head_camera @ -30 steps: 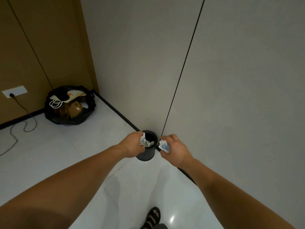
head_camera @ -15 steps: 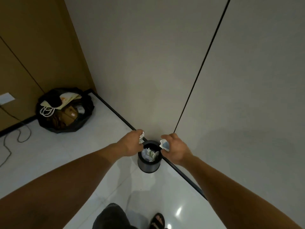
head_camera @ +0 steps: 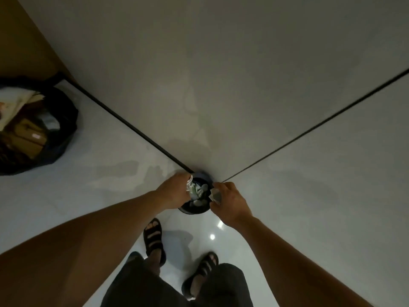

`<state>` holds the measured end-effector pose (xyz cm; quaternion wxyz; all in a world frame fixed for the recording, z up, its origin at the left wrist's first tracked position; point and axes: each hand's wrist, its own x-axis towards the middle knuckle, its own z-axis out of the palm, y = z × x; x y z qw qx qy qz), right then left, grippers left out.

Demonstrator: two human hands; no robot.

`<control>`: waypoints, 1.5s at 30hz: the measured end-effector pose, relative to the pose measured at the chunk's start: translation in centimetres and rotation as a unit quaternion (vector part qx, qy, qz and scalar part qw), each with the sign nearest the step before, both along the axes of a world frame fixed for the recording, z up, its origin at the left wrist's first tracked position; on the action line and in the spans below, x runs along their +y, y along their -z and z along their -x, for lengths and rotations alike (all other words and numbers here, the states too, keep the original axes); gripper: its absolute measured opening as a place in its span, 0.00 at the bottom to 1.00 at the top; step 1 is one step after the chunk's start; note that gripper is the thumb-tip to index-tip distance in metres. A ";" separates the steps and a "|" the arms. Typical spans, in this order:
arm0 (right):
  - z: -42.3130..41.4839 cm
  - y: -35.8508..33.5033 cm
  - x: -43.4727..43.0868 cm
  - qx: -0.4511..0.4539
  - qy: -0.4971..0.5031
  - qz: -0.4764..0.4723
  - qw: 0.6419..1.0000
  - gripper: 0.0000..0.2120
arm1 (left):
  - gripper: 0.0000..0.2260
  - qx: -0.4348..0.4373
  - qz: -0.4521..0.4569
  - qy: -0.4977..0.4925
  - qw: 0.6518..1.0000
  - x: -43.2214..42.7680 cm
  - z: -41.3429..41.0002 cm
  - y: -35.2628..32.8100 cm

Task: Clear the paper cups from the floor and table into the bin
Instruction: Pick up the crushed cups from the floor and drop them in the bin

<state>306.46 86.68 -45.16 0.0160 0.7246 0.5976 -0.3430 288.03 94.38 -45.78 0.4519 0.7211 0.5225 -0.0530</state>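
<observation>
A small dark round bin (head_camera: pixel 194 209) stands on the floor against the wall, with crumpled paper cups (head_camera: pixel 199 192) inside it. My left hand (head_camera: pixel 174 191) is over the bin's left rim, closed on a crushed white paper cup (head_camera: pixel 189 183). My right hand (head_camera: pixel 230 201) is over the right rim, pinching another crushed paper cup (head_camera: pixel 215 194). Both hands are right above the bin's mouth.
A black rubbish bag (head_camera: pixel 64 138) filled with cardboard and paper sits on the floor at the far left. The grey wall (head_camera: pixel 221 85) rises directly behind the bin. My two sandalled feet (head_camera: pixel 155 238) stand on glossy white tile just in front of the bin.
The view has tilted down and I have stepped closer, so the bin now lies directly under my hands and my feet show. Both hands still grip their crushed cups.
</observation>
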 end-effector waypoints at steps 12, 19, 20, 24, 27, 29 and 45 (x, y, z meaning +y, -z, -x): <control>-1.9 29.0 3.8 0.004 0.071 0.041 0.997 0.22 | 0.19 0.026 0.047 0.051 0.997 3.2 -5.8 28.7; -1.9 40.5 4.1 -0.001 0.040 0.037 0.999 0.27 | 0.20 0.031 0.033 0.061 0.997 1.6 -5.9 39.7; -1.9 41.2 4.1 0.003 0.033 0.037 0.999 0.28 | 0.21 0.037 0.029 0.068 0.997 1.4 -5.7 40.5; -1.7 42.1 3.3 0.027 0.033 0.053 0.998 0.32 | 0.30 0.066 0.020 0.077 0.995 0.5 -4.5 41.5; -1.9 40.5 2.1 0.021 0.035 0.071 0.997 0.31 | 0.35 0.087 0.007 0.068 0.994 0.3 -3.8 39.7; -2.4 38.6 1.6 0.012 0.038 0.078 0.996 0.32 | 0.37 0.092 0.005 0.059 0.994 0.8 -3.5 37.5; -2.7 10.0 -3.4 -0.018 0.177 -0.015 0.984 0.36 | 0.40 0.049 -0.049 0.132 0.989 3.2 -4.9 7.4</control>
